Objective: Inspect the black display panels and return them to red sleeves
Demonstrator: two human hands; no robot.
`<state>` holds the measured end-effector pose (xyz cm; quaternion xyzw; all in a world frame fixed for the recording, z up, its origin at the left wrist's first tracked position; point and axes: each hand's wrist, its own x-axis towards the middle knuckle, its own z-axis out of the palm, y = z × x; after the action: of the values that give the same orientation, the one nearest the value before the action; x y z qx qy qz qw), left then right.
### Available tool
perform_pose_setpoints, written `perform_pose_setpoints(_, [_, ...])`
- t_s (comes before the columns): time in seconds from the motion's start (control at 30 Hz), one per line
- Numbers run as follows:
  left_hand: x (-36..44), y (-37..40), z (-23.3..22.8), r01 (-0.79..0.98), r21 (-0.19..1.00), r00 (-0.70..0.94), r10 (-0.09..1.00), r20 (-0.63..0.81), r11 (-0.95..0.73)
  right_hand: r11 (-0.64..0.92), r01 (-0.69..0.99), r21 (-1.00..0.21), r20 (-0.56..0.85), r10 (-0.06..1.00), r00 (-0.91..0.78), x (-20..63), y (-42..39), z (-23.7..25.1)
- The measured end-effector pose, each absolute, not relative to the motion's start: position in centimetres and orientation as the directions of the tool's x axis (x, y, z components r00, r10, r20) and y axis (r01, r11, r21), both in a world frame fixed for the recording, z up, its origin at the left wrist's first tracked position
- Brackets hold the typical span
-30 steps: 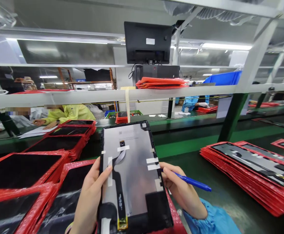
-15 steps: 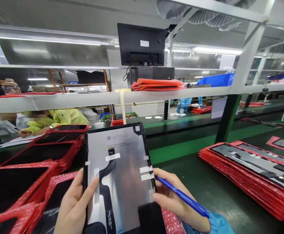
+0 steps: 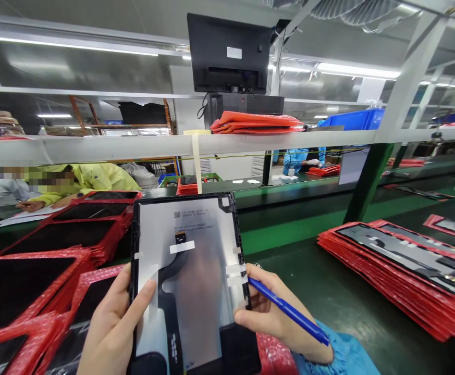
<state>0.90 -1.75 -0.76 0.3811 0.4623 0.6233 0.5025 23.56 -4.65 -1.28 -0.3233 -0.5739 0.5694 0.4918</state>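
Both hands propped a display panel (image 3: pixel 190 271) upright, silver back facing the person. The left hand (image 3: pixel 112 328) clasped one edge; the right hand (image 3: pixel 268 315) pinched the other, gripping a blue pen (image 3: pixel 287 311) alongside.

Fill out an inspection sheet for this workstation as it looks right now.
Surface: dark green bench, bare between the stacks.
Job's things: display panel held upright, back side facing the camera, taped black flex strip down it; blue pen.
Clutter: stacks of red-bagged panels at left and right.
Grippers: left hand grips the panel's left edge; right hand holds its right edge and the pen.
Cables: black leads under the monitor.
Surroundings: co-workers in yellow and blue behind.
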Motion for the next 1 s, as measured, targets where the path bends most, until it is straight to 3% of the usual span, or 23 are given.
perform_pose_setpoints(0.2, [1.1,-2.1,-0.4,-0.263,0.960,-0.159,0.986,0.055,-0.096,0.235,-0.150,-0.960,0.266,0.935,-0.235,23.5,-5.1,-0.9])
perform_pose_setpoints(0.33, [1.7,-2.4,-0.2,-0.241,0.965,-0.170,0.983,0.065,-0.105,0.348,0.019,-0.937,0.347,0.936,-0.059,23.9,-5.2,-1.0])
perform_pose_setpoints(0.6, [2.8,-2.8,0.2,-0.235,0.960,-0.218,0.970,0.103,-0.155,0.364,0.169,-0.916,0.380,0.922,0.073,23.6,-5.2,-1.5])
perform_pose_setpoints(0.67, [2.9,-2.7,0.4,-0.246,0.959,-0.209,0.974,0.090,-0.141,0.347,0.115,-0.931,0.359,0.927,0.109,23.6,-5.3,-1.7])
perform_pose_setpoints(0.77, [3.0,-2.4,0.7,-0.275,0.950,-0.193,0.977,0.096,-0.148,0.295,-0.152,-0.943,0.266,0.946,0.186,23.7,-5.7,-2.0])
perform_pose_setpoints(0.87, [3.0,-2.1,0.8,-0.291,0.945,-0.183,0.978,0.098,-0.149,0.230,-0.342,-0.911,0.188,0.970,0.153,23.7,-5.9,-2.2])
perform_pose_setpoints(1.0, [2.9,-2.0,0.4,-0.311,0.937,-0.160,0.981,0.112,-0.157,0.269,-0.259,-0.928,0.222,0.955,0.197,23.8,-5.7,-2.2])
